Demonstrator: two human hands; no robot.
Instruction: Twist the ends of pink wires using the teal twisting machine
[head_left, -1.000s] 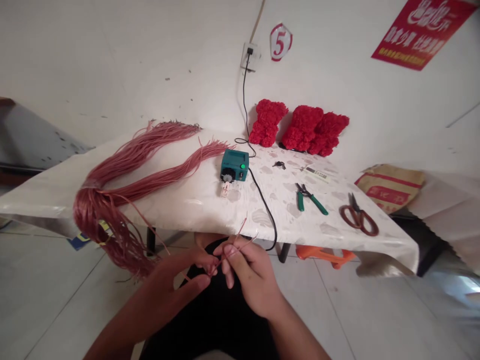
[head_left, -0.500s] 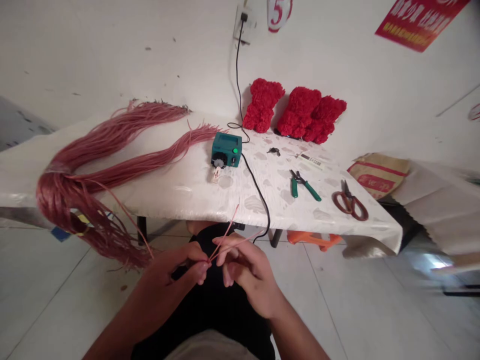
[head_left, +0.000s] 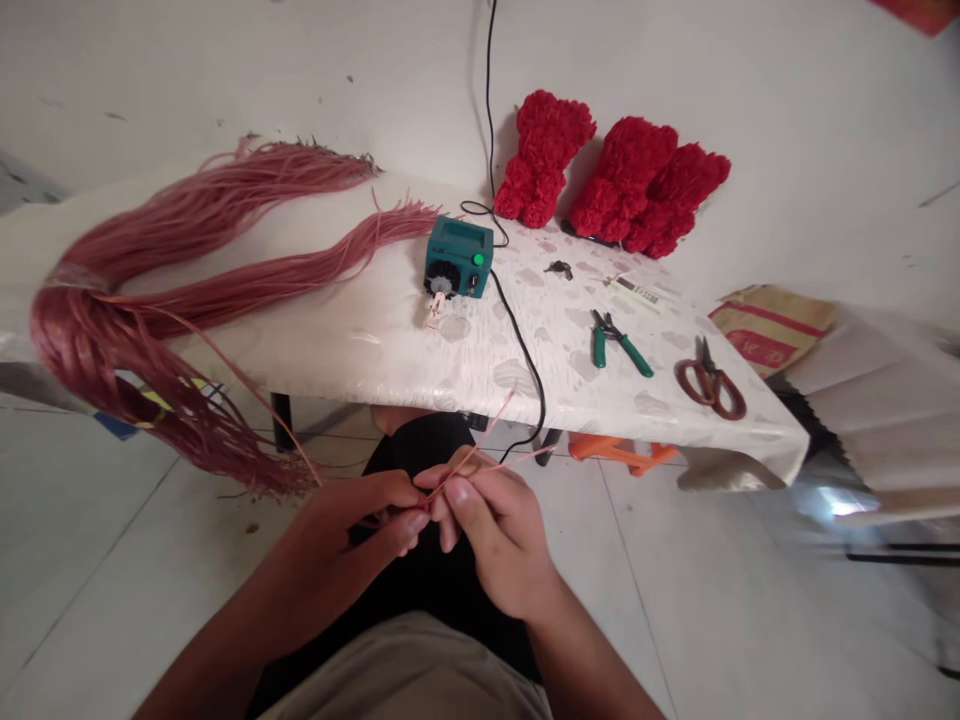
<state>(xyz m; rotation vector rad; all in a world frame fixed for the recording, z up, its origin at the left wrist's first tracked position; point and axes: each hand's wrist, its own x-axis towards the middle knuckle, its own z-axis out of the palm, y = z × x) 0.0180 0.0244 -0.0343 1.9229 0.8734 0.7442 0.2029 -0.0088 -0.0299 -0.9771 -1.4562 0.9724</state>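
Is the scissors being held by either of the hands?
No, the scissors lies on the table, apart from both hands.

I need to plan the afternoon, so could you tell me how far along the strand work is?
Finished pieces: none visible. In hand: left hand and right hand pinch thin pink strands together. Left: the large bundle of pink strands on the white table.
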